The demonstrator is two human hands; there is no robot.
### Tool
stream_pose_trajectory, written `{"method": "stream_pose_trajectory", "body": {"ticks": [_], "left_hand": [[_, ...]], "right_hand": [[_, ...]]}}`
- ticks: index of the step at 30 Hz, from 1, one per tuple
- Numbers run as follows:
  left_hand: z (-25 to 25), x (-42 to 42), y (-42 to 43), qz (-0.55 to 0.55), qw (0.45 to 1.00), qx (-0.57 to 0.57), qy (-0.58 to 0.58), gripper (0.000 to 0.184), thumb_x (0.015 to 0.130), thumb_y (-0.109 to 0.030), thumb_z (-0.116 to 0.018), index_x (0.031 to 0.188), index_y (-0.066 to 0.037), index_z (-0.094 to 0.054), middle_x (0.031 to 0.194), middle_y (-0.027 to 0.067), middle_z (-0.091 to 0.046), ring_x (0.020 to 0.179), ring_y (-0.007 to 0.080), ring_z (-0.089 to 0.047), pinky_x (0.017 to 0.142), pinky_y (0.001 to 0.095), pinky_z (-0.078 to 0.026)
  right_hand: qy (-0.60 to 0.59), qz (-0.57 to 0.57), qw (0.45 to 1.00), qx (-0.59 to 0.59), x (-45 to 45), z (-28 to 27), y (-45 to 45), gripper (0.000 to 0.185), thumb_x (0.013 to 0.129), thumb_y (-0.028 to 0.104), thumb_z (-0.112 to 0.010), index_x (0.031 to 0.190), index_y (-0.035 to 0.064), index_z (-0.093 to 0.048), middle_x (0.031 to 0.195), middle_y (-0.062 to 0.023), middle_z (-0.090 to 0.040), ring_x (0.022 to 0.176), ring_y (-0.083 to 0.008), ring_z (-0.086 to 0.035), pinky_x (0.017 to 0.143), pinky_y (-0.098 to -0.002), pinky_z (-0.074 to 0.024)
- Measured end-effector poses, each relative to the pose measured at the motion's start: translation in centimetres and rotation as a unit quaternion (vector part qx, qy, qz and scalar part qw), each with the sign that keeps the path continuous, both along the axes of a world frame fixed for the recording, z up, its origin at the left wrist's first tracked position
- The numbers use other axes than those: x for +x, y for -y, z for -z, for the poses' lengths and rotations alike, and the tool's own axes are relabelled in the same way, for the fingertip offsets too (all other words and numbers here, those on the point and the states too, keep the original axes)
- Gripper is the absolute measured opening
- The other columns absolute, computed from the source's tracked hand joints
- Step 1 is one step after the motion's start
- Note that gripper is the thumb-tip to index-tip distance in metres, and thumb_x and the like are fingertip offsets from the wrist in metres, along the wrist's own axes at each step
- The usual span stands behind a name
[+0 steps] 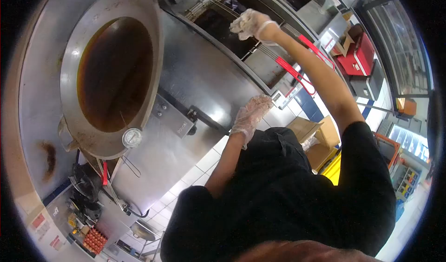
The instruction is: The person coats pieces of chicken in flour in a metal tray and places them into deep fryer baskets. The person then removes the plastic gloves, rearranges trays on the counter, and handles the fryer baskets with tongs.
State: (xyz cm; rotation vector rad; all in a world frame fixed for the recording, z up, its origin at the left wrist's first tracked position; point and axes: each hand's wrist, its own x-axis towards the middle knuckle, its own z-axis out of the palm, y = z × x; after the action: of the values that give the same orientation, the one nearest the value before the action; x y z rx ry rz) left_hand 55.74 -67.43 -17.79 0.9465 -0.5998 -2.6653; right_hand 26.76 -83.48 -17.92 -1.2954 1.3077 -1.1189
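My right hand (254, 26), in a clear glove caked with pale coating, is raised over the fryer vat of dark oil (218, 29). Its fingers are curled in, and whatever they may hold is hidden in the coating. Lower down, in front of my dark apron, is my left hand (253, 117) in a clear glove. Crumbly pale coating covers its fingers, which are pressed together; I cannot make out what is in them. Red-handled fryer baskets (290, 69) lie near my right forearm.
A large wok of brown oil (116, 76) stands at the left, with a dial thermometer (132, 138) at its rim. Steel counter (195, 71) spans between wok and fryer. Cardboard boxes (320, 143) sit by my right side, and egg trays (95, 240) lower left.
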Motion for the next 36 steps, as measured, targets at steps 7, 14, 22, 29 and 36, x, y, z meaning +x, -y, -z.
{"method": "stream_pose_trajectory", "body": {"ticks": [7, 14, 22, 29, 36], "left_hand": [[2.6, 1.7, 0.5, -0.078, 0.997, -0.006, 0.017, 0.041, 0.098, -0.014, -0.067, 0.134, 0.004, -0.060, 0.133, 0.0120, -0.066, 0.124, 0.0175, -0.063, 0.111, 0.0298, -0.047], [8.1, 1.4, 0.0, -0.002, 0.980, -0.195, -0.025, 0.045, 0.099, -0.006, -0.064, 0.140, 0.005, -0.051, 0.142, 0.0194, -0.058, 0.133, 0.0255, -0.057, 0.117, 0.0348, -0.044], [0.2, -1.5, -0.1, 0.036, 0.999, -0.029, -0.015, 0.035, 0.097, -0.013, -0.068, 0.130, 0.000, -0.063, 0.128, 0.0095, -0.068, 0.120, 0.0161, -0.064, 0.108, 0.0287, -0.048], [-0.2, -4.7, -4.7, 0.167, 0.986, 0.008, -0.019, 0.032, 0.099, 0.001, -0.061, 0.131, 0.005, -0.058, 0.131, 0.0164, -0.064, 0.122, 0.0236, -0.064, 0.110, 0.0331, -0.052], [-2.1, -7.4, -14.1, 0.327, 0.944, -0.012, 0.039, 0.030, 0.101, -0.009, -0.060, 0.125, 0.009, -0.058, 0.125, 0.0214, -0.064, 0.117, 0.0313, -0.065, 0.111, 0.0437, -0.051]], "right_hand": [[-0.398, -0.184, 0.884, 0.160, 1.4, 8.3, 6.5, 0.021, 0.086, 0.010, -0.074, 0.104, 0.0042, -0.066, 0.103, -0.0184, -0.075, 0.093, -0.0329, -0.073, 0.076, -0.0386, -0.0584], [-0.425, -0.130, 0.870, 0.213, 1.2, 9.2, 5.7, 0.015, 0.099, 0.018, -0.060, 0.097, 0.0089, -0.071, 0.089, -0.0081, -0.070, 0.085, -0.0217, -0.068, 0.074, -0.0385, -0.0530], [-0.249, 0.009, 0.944, -0.217, -5.2, -3.7, -0.9, 0.014, 0.092, 0.005, -0.067, 0.103, 0.0055, -0.075, 0.107, -0.0175, -0.072, 0.097, -0.0336, -0.068, 0.083, -0.0387, -0.0551], [0.067, 0.372, 0.924, -0.056, -7.6, -16.9, -27.3, 0.028, 0.100, 0.014, -0.066, 0.121, -0.0048, -0.064, 0.104, -0.0032, -0.063, 0.085, -0.0106, -0.059, 0.075, -0.0251, -0.0493], [0.082, 0.737, 0.665, -0.090, 8.2, -19.3, -64.4, 0.030, 0.097, 0.017, -0.072, 0.119, -0.0025, -0.066, 0.096, -0.0036, -0.066, 0.077, -0.0116, -0.059, 0.071, -0.0253, -0.0474]]}}
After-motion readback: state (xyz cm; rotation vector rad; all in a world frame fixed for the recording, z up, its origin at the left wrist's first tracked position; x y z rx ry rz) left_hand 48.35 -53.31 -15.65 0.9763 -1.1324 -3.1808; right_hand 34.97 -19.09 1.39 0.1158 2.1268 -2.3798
